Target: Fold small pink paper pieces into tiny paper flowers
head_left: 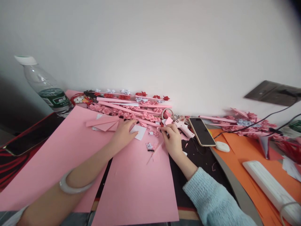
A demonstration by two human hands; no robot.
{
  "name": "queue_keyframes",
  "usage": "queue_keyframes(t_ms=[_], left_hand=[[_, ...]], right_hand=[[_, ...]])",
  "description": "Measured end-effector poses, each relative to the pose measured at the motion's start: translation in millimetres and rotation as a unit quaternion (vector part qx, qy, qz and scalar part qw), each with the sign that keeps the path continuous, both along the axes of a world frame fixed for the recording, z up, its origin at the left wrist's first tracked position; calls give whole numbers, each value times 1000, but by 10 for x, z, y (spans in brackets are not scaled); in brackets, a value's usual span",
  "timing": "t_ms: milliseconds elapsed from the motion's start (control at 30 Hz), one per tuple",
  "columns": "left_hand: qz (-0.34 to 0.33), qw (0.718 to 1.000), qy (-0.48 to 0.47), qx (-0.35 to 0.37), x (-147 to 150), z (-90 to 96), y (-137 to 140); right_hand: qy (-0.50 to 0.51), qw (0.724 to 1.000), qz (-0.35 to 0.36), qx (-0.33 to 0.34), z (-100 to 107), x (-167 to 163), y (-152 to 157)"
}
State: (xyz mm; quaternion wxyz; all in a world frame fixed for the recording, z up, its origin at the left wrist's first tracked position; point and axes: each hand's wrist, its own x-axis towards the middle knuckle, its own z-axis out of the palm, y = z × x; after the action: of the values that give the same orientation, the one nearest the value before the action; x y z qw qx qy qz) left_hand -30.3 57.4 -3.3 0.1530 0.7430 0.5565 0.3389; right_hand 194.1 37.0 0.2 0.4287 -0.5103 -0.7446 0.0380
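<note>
My left hand [124, 133] reaches over pink paper with its thumb and fingers apart. A small white paper piece [140, 132] lies beside its thumb, and folded pink paper [105, 123] is to its left. My right hand [172, 139] is closed at the fingertips, near small pink paper flowers [154, 131]; what it pinches, if anything, is too small to make out. Between and below the hands, a small white paper flower [149, 146] lies on the large pink sheet [138, 188]. A pink glue gun [185, 128] rests just beyond my right hand.
Pink rolled paper tubes [127, 110] and paper flowers are piled along the wall. A roll of tape [167, 113] stands among them. To the right are a phone [202, 131], a white case [222, 146], orange sheets [237, 157] and a power strip [270, 188]. A water bottle [47, 84] stands left.
</note>
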Motion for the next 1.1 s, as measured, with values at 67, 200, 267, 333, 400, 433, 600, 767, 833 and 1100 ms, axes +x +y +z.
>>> queue_keyframes(t_ms=[67,200,267,333,400,433,600,767,833,1100], left_hand=[[-16,999,6,-29,-6,-31,13],[-46,998,-10,-39,-14,-36,2],[-53,997,-25,-47,-9,-19,-16],[-56,996,-39,-62,0,-4,-34],[-59,995,-47,-65,7,4,-49],[-62,995,-46,-59,9,6,-54],[-61,998,0,-32,33,15,-66],[-26,994,95,-38,124,30,-76],[-7,992,127,-24,161,32,-79],[11,991,130,-32,197,41,-67]], right_hand=[[-5,1000,-6,-6,-2,-12,-6],[7,1000,4,-30,26,-17,-48],[22,999,11,-46,42,1,-77],[41,997,8,-64,48,32,-107],[59,995,3,-79,46,64,-135],[70,994,0,-86,43,78,-147],[98,990,-1,-98,40,99,-180],[103,990,8,-99,41,86,-184],[105,989,8,-104,32,85,-182],[109,988,12,-110,13,83,-176]])
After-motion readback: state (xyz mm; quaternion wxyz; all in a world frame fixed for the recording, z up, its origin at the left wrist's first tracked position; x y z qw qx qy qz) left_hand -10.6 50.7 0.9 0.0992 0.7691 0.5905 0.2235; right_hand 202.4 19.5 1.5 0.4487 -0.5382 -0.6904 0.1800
